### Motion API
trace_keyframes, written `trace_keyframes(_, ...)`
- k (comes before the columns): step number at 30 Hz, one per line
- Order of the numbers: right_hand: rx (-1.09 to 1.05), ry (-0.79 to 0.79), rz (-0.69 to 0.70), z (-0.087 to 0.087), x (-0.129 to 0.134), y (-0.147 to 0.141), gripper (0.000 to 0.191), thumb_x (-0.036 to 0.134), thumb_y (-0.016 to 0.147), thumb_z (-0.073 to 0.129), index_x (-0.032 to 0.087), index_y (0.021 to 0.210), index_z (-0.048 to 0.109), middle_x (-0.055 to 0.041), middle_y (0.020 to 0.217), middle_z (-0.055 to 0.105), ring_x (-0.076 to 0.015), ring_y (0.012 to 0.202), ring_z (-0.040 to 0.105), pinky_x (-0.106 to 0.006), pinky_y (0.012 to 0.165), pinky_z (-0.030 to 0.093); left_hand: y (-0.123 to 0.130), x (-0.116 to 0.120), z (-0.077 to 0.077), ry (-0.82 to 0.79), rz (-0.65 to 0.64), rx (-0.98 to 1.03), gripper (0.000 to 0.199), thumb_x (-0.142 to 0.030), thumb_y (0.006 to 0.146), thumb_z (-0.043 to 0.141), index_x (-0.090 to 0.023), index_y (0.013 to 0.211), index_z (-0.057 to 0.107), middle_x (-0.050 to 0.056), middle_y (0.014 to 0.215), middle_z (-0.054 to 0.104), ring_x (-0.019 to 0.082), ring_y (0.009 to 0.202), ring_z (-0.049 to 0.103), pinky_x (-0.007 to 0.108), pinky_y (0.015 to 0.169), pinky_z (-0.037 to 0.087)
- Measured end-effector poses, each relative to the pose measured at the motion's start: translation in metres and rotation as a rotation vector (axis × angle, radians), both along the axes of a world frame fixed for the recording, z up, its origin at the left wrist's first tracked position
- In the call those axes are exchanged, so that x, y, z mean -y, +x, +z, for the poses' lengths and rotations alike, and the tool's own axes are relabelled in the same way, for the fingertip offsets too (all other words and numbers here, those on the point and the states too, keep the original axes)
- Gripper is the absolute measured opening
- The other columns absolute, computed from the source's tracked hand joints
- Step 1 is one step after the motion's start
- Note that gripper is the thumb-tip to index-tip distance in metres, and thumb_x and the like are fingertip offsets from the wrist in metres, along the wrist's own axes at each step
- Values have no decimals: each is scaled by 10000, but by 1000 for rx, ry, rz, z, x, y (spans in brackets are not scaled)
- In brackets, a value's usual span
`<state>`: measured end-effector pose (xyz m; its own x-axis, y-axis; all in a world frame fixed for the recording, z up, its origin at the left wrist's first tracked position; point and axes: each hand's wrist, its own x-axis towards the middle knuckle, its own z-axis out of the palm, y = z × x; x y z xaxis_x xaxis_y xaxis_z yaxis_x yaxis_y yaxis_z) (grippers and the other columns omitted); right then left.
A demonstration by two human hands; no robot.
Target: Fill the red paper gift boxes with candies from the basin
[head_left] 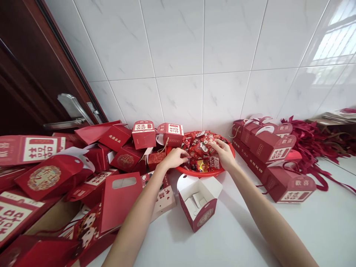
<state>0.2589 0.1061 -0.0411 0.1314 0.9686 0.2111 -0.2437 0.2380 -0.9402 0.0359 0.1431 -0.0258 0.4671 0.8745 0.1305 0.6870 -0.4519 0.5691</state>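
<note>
Red-wrapped packets (201, 147) lay heaped in a red basin (194, 173) on the white desk (233, 226), near the foot of the tiled wall (180, 48). 1 yellow packet (203, 166) showed at the near side of the heap. The left hand (175, 157) reached over the basin's left side, fingertips drawn in at a small red item (187, 157); whether its grip was clamped on that item could not be told. The right hand (226, 155) reached over the right side, fingers at the packets; whether its grip had met around any of them could not be told either.

1 open box (198, 218), red outside and white inside, stood just on the near side of the basin, between the 2 forearms. Its flaps were spread and its mouth faced upward. Red boxes (119, 163) lay heaped on the left, several tilted; boxed stacks (264, 148) stood on the right, with dark red ribbons (302, 139) beyond them.

On this evidence, the step in hand was judged to be picking packets out of the basin. The next move called for a secure hold on the chosen packets and a lift clear of the rim, without dragging loose neighbours over it.
</note>
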Motion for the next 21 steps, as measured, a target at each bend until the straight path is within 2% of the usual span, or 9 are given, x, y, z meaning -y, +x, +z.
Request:
trace_keyframes(4,-9,7,5,0,0,0,487,600,591,840,218,844,676,-21,849,697,-206,766,640,-300,609,541,1,-4,-8,1,42,243,212,-268,767,650,-177,917,768,78,957,793,252,861,734,339,792,568)
trace_keyframes(8,6,2,-12,2,1,0,497,611,570,839,224,837,679,-30,865,714,-230,799,660,-306,611,540,1,-5,-12,-57,61,454,261,-306,768,653,-158,974,716,56,917,765,147,554,645,294,594,552)
trace_keyframes(10,11,1,-13,2,1,-1,487,612,575,835,226,824,672,-32,864,720,-235,805,666,-306,614,538,2,-5,-13,-77,97,550,271,-312,759,661,-157,979,696,39,869,749,123,502,618,273,556,540)
trace_keyframes(12,-2,-2,-5,2,1,-1,482,606,585,834,225,832,671,-32,867,720,-230,800,667,-307,621,542,4,-4,-13,-101,142,640,258,-308,753,666,-162,965,690,34,857,743,139,554,665,267,578,554)
trace_keyframes(15,-15,-12,0,0,0,0,497,599,584,839,222,866,677,-35,889,719,-224,798,663,-309,623,552,6,-2,-12,-120,180,737,226,-325,741,691,-172,906,712,47,936,763,188,726,738,302,695,599)
trace_keyframes(21,10,-10,-10,0,-1,1,497,611,588,830,227,859,672,-29,868,716,-226,787,665,-314,622,554,9,7,-12,-137,109,847,317,-402,627,805,-157,826,781,106,1140,757,293,1060,701,426,930,583)
